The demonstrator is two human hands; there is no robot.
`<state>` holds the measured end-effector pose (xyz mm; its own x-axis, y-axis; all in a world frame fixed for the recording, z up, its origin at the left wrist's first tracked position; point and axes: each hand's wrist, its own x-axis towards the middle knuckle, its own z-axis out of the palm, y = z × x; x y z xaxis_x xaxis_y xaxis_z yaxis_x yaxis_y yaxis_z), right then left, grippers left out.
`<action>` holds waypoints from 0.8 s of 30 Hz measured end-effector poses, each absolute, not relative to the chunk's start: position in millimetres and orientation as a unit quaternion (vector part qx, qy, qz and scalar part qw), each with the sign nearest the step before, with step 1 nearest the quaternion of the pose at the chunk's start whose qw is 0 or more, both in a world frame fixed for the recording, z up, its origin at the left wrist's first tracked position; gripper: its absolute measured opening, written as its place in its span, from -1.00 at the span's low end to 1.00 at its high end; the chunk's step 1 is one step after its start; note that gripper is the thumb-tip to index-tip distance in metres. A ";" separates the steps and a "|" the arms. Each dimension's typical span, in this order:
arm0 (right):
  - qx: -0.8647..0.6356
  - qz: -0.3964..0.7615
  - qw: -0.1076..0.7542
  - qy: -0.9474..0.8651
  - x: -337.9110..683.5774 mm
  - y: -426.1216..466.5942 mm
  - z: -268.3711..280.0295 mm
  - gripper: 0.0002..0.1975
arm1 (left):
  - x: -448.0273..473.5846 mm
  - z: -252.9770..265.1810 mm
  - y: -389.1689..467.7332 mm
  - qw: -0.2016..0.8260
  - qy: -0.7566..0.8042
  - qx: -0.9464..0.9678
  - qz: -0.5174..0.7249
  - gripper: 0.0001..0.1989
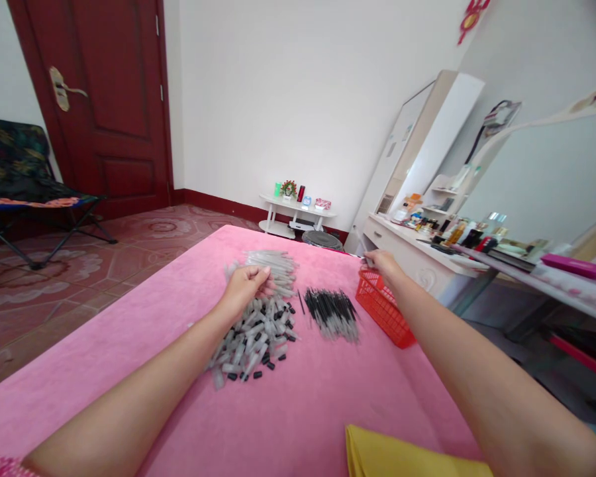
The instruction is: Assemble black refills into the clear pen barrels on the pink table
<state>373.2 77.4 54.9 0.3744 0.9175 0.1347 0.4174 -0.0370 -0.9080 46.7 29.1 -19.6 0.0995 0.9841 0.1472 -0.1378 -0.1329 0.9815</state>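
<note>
My left hand (247, 285) is over the pink-covered table, its fingers curled together above a pile of small translucent and black caps (255, 334). Whatever it may pinch is too small to make out. Just beyond it lies a heap of long translucent plastic tubes (278, 268). My right hand (381, 262) is at the far end of a red plastic basket (385, 311), above its rim, with the fingers closed; what is in them I cannot make out. Between the caps and the basket lies a bundle of thin black sticks with pale translucent ends (332, 315).
A folded yellow cloth (407, 457) lies at the table's near edge. To the right stands a white dressing table (402, 232) crowded with bottles. Beyond the table is a low white shelf (298, 204). A folding chair (24, 179) stands on the left by a red door (114, 86).
</note>
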 end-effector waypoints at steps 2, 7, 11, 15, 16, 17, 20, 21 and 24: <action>-0.692 0.286 0.464 -0.473 367.3 84.1 46.5 -0.88 | 44.0 -20.1 31.1 0.520 0.410 0.517 0.542 -0.62; -0.705 0.285 0.469 -0.450 373.6 75.2 45.9 -0.86 | 38.3 -21.5 36.5 0.522 0.412 0.499 0.555 -0.61; -0.725 0.229 0.469 -0.450 398.7 44.1 55.9 -0.89 | 36.3 -21.6 39.0 0.518 0.416 0.489 0.566 -0.63; -0.748 0.181 0.435 -0.467 428.1 6.8 50.7 -0.85 | 37.2 -19.9 38.3 0.519 0.409 0.486 0.571 -0.64; -0.754 0.176 0.426 -0.468 434.6 -0.6 47.6 -0.85 | 37.6 -19.2 37.8 0.520 0.408 0.486 0.572 -0.64; -0.765 0.169 0.410 -0.466 440.0 -7.0 44.6 -0.86 | 37.9 -18.3 37.4 0.520 0.407 0.485 0.574 -0.64; -0.806 0.077 0.325 -0.489 443.3 -21.2 40.1 -0.85 | 37.2 -15.0 36.4 0.516 0.403 0.484 0.581 -0.63; -0.806 0.027 0.298 -0.511 438.3 -24.7 40.6 -0.83 | 36.2 -13.9 36.5 0.513 0.401 0.484 0.584 -0.63; -0.735 -0.072 0.278 -0.614 403.5 -31.2 45.1 -0.83 | 31.3 -12.0 38.2 0.504 0.401 0.479 0.597 -0.61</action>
<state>403.5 -31.2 45.1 0.2350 0.8634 0.4465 0.9428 -0.0908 -0.3206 31.3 38.2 -12.0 -0.0345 0.9853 0.1675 -0.2176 -0.1710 0.9610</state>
